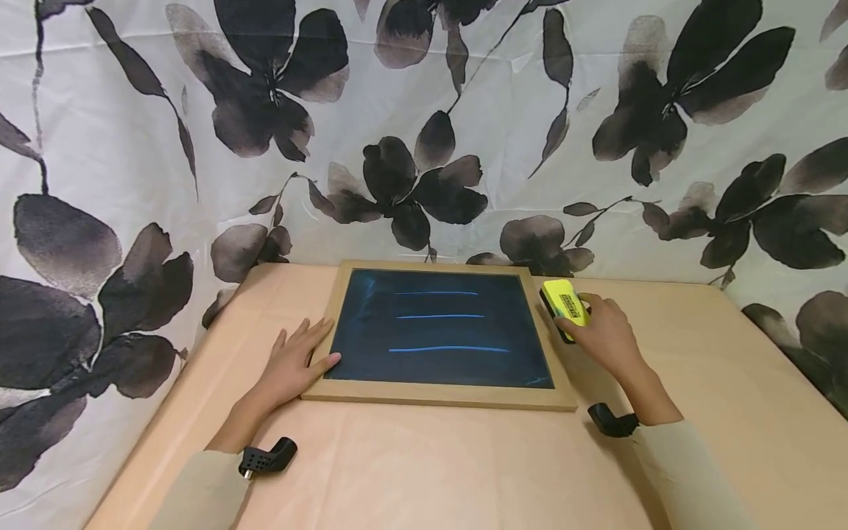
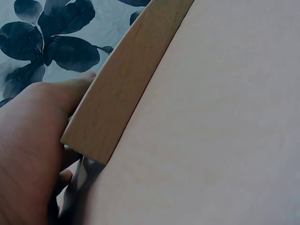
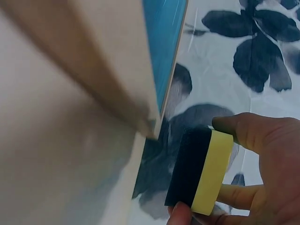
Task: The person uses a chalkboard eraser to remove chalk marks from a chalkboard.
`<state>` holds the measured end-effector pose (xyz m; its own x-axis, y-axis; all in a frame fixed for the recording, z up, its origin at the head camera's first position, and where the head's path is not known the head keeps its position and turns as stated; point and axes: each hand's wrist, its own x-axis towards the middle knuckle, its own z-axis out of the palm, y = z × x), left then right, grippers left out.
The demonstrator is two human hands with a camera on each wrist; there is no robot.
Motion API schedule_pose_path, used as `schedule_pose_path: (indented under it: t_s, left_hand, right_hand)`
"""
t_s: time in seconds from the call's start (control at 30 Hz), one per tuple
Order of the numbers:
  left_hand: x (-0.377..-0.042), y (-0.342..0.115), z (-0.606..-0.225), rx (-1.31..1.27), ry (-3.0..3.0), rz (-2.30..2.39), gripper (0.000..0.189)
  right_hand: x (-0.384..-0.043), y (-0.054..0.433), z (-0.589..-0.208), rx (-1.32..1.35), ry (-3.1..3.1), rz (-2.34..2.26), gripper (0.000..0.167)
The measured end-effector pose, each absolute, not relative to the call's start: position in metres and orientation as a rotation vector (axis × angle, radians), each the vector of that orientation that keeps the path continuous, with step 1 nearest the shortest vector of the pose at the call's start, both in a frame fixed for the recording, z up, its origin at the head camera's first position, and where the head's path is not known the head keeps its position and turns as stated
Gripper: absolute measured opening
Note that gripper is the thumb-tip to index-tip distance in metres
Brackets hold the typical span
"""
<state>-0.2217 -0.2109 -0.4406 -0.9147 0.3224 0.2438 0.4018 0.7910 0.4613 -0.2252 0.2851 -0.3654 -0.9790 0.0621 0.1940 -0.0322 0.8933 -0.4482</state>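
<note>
A wood-framed blackboard (image 1: 430, 397) lies on the table, with three blue chalk lines (image 1: 450, 350) across its dark surface. Along its left side rests my left hand (image 1: 291, 368), fingers spread and fairly straight, thumb over the frame. The left wrist view has that hand (image 2: 33, 136) against the frame's corner (image 2: 117, 93). My right hand (image 1: 606, 335) grips a yellow and black board eraser (image 1: 568, 300) just off the frame's right side. In the right wrist view, fingers and thumb pinch the eraser (image 3: 213, 171) at its ends, its black felt face turned toward the board.
The beige tabletop (image 1: 411, 471) extends in front of the board and to both sides. Behind it hangs a white cloth (image 1: 517, 96) printed with dark flowers. Each wrist wears a black camera, such as the left wrist camera (image 1: 268, 458).
</note>
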Motion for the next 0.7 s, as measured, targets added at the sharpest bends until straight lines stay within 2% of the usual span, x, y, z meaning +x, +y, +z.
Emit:
schedule_pose_path:
  t_s: [0.33, 0.7]
  left_hand:
    - [-0.219, -0.21, -0.441, -0.534, -2.843, -0.804, 0.071]
    - [-0.222, -0.211, -0.441, -0.552, -2.843, -0.76, 0.071]
  right_hand:
    - [-0.246, 0.256, -0.359, 0.07, -2.967, 0.69, 0.071]
    - [-0.269, 0.241, -0.369, 0.122, -3.007, 0.673, 0.073]
